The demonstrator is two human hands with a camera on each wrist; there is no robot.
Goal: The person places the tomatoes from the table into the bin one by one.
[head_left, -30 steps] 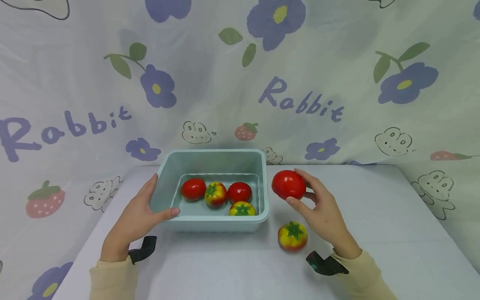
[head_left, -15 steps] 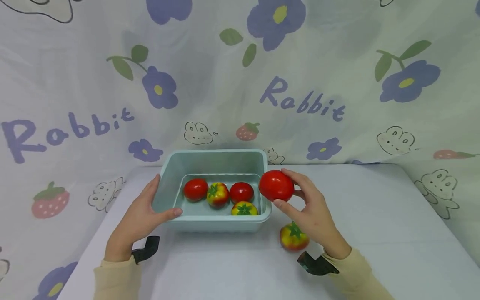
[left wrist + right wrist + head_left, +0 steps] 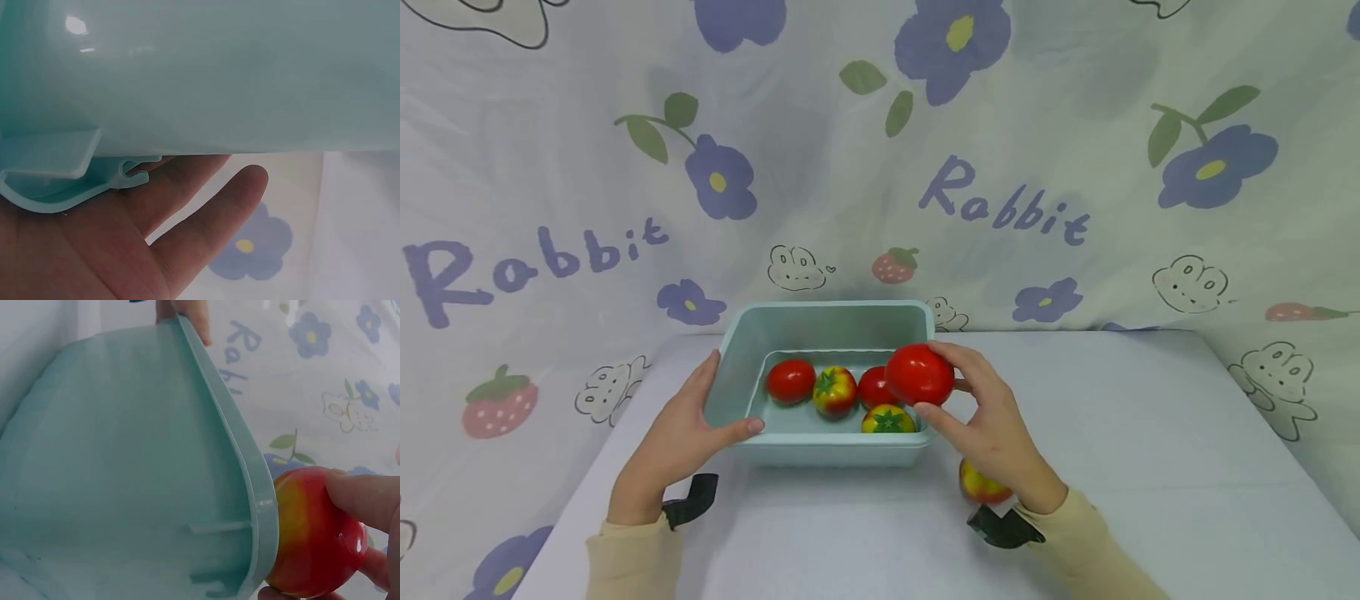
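My right hand (image 3: 985, 417) pinches a glossy red tomato (image 3: 920, 375) between thumb and fingers, over the right rim of a pale green plastic bin (image 3: 842, 450). In the right wrist view the held tomato (image 3: 319, 537) shows a yellow side toward the bin's rim (image 3: 265, 525). My left hand (image 3: 677, 433) grips the bin's left end, thumb over the front rim and fingers along the side wall. Inside lie several tomatoes: a red one (image 3: 791, 382), a yellow-red one (image 3: 835, 392), another red one (image 3: 874, 387) partly hidden by the held tomato, and a yellow one with green calyx (image 3: 887, 419).
Below my right hand a yellow-red tomato (image 3: 983, 485) lies on the white table (image 3: 820, 533), partly hidden by the wrist. A printed cloth (image 3: 850, 167) with flowers and rabbits hangs behind the table.
My right hand has carried the red tomato leftward, from beside the bin to over its right side. My left hand stays on the bin's left end.
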